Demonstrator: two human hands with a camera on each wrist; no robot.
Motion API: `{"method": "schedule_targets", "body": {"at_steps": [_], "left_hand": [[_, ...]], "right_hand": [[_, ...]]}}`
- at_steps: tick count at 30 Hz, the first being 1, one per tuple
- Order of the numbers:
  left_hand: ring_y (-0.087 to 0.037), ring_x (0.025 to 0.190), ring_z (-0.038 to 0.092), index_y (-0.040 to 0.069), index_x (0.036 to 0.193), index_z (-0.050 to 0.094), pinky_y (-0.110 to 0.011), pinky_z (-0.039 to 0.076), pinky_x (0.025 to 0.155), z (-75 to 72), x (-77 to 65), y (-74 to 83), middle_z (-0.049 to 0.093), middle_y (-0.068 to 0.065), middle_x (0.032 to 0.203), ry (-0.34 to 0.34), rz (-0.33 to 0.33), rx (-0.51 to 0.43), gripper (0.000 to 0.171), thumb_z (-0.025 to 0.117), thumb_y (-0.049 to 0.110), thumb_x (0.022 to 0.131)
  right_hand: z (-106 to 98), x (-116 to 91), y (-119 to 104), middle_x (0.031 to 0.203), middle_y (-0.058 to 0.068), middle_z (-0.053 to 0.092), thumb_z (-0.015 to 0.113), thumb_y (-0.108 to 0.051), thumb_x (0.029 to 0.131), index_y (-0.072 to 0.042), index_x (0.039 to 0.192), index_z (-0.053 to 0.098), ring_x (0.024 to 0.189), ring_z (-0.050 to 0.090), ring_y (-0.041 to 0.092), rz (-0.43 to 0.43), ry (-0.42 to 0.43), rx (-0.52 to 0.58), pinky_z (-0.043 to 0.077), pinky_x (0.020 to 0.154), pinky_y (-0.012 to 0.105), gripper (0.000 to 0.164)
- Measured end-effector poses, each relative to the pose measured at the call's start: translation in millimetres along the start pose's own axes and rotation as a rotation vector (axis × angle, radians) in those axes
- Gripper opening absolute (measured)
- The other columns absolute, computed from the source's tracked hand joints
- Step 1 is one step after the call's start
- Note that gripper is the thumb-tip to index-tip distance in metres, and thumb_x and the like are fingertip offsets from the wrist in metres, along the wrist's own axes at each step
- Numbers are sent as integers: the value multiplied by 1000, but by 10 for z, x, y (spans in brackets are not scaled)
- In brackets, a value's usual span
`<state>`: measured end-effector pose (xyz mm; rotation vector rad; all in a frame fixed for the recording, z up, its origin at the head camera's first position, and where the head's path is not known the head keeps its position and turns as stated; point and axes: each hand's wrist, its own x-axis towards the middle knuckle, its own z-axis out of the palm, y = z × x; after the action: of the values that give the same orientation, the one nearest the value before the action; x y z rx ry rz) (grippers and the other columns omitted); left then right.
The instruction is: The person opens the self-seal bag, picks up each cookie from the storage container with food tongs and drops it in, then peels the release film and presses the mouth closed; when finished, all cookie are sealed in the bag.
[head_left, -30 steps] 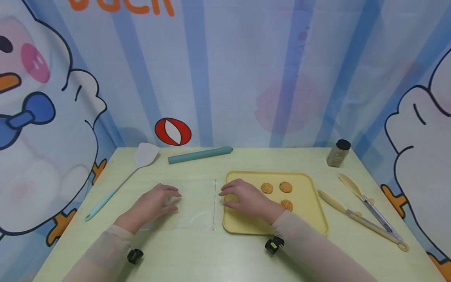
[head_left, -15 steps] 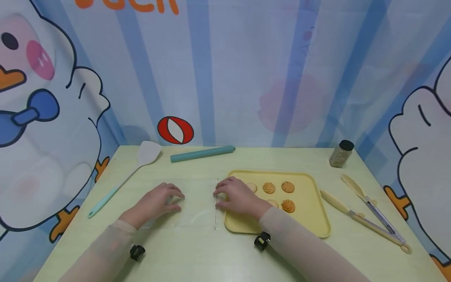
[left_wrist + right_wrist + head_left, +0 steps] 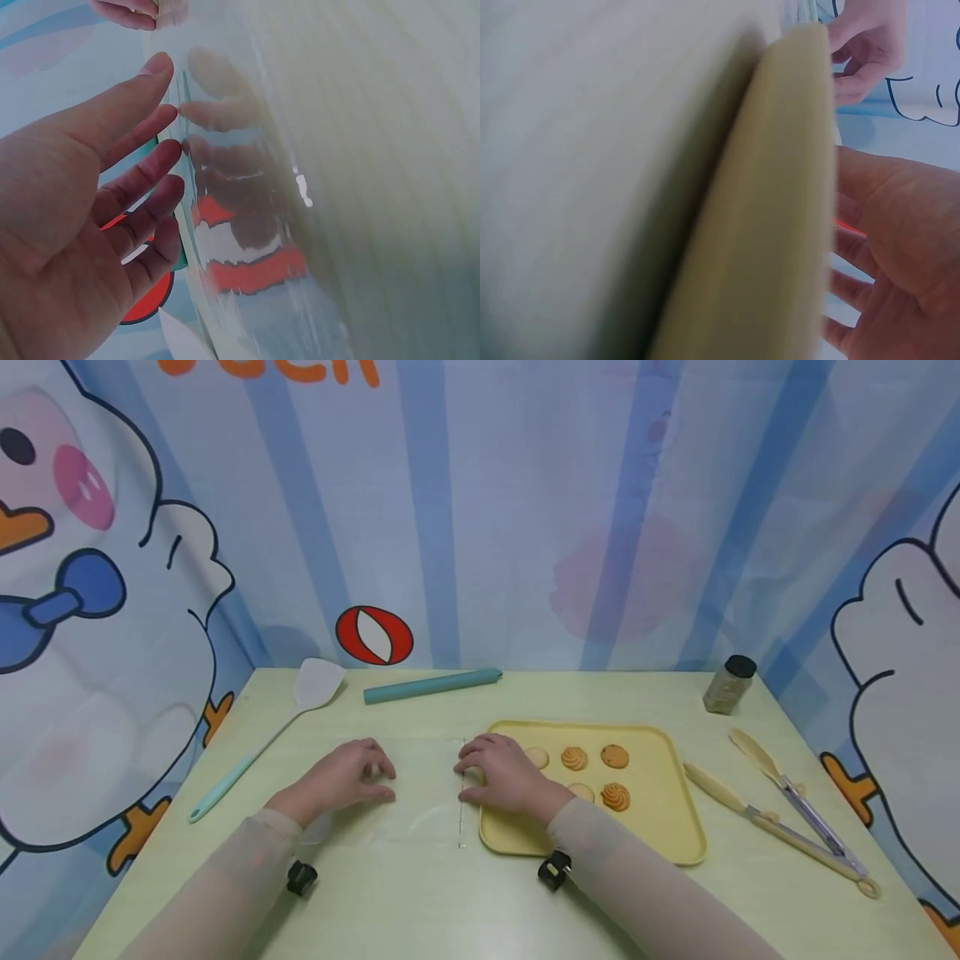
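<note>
A clear flat plastic bag or sheet (image 3: 427, 814) lies on the table, with a thin dashed line down its right edge. Over its left part is my left hand (image 3: 341, 781), fingers loosely bent, thumb apart from them. In the left wrist view those fingertips (image 3: 177, 146) come close to the shiny plastic; contact is unclear. My right hand (image 3: 510, 777) hovers at the plastic's right edge and over the left rim of a yellow tray (image 3: 652, 839), thumb and fingers apart. Several cookies (image 3: 616, 797) lie on the tray, partly covered by that hand.
A spatula with a pale head (image 3: 315, 685) lies at left. Behind the plastic is a teal stick-like roll (image 3: 431, 686). A black-lidded jar (image 3: 727, 687) stands at back right, near tongs (image 3: 795, 839). A printed curtain (image 3: 510, 527) hangs behind the table.
My right hand has shifted left from the tray to the plastic's dashed edge, uncovering more cookies. My left hand has moved slightly right, its fingers bending more.
</note>
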<state>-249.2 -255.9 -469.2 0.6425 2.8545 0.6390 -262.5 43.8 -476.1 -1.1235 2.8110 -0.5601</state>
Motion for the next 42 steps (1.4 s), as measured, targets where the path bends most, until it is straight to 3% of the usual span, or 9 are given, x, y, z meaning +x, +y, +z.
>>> {"method": "schedule_targets", "body": {"at_steps": [11,15,21,26,31,35,42], "left_hand": [[-16,79,51,21,92,77,-29,44,72,30,114,-57,63,2,90,-9,-52,-96,23,93,27,77],[-14,80,54,25,90,77,-31,47,76,19,126,-43,65,6,92,-20,-64,-80,17,90,27,80],[-10,90,63,31,86,80,-38,53,89,-20,107,8,69,14,91,-8,-29,-7,8,86,25,85],[-9,85,60,30,86,80,-33,52,80,-17,79,38,71,15,89,-11,-17,13,9,84,22,87],[-9,74,57,27,86,79,-29,49,70,-24,48,49,70,13,80,-7,-39,-46,8,84,20,87],[-9,76,59,23,92,81,-28,51,72,-18,37,49,73,11,85,-21,-54,-75,8,84,17,87],[-9,89,63,29,92,83,-34,54,83,11,25,66,76,15,90,-9,-45,16,9,84,22,88]], "right_hand": [[46,29,-34,139,2,63,81,-40,90,-19,122,77,146,42,34,68,-4,-28,28,121,59,38],[37,28,-52,139,1,63,81,-42,89,-20,121,77,147,41,33,88,3,-51,26,122,60,39],[15,30,-85,139,0,63,80,-47,88,-20,120,77,149,40,36,81,8,-84,25,121,62,41],[11,16,-106,140,0,63,79,-50,88,-21,122,76,149,40,35,86,-9,-102,25,122,62,44],[2,-2,-125,141,0,63,80,-50,88,-21,121,76,150,39,35,99,-7,-98,23,122,62,45],[6,-1,-138,141,1,63,80,-53,87,-23,124,76,150,39,34,98,-7,-115,23,122,62,48],[65,23,-135,150,-3,58,76,-59,87,-28,132,72,153,36,32,109,-18,-178,20,123,64,55]]}}
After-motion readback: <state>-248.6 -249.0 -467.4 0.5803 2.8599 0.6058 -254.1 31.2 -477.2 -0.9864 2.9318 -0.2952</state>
